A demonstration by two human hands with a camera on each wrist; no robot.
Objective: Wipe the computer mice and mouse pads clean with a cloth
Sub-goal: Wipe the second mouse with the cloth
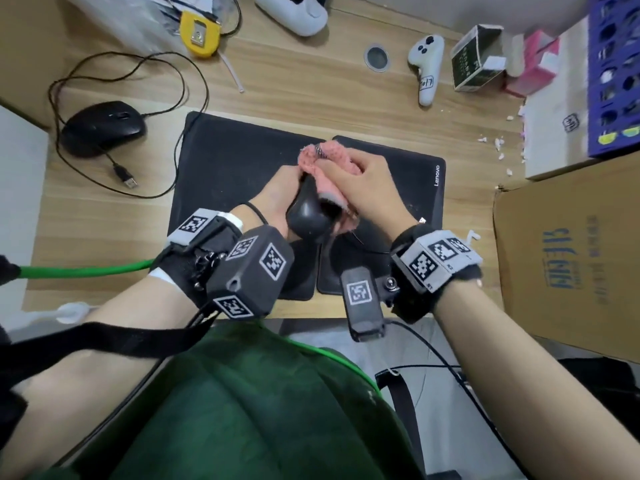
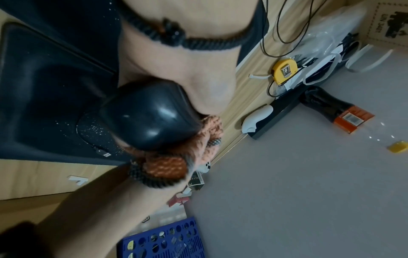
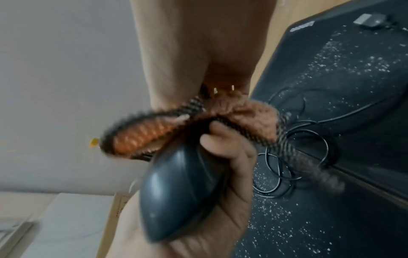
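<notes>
My left hand (image 1: 280,188) grips a glossy black mouse (image 1: 308,213) and holds it lifted over two black mouse pads, the left pad (image 1: 225,161) and the Lenovo pad (image 1: 415,174). My right hand (image 1: 367,188) holds a bunched pink cloth (image 1: 325,157) against the mouse's front end. The left wrist view shows the mouse (image 2: 152,115) with the cloth (image 2: 172,165) beyond it. In the right wrist view the cloth (image 3: 141,136) lies over the mouse (image 3: 183,188), and the pad (image 3: 342,87) is dotted with white specks. A second black mouse (image 1: 104,128) sits on the desk at the left.
The held mouse's cable (image 3: 287,157) lies coiled on the pad. A yellow tape measure (image 1: 200,34), white controller (image 1: 427,60) and small dark box (image 1: 476,60) lie at the back. A cardboard box (image 1: 568,258) and blue rack (image 1: 613,74) stand at the right. White crumbs (image 1: 498,143) are scattered nearby.
</notes>
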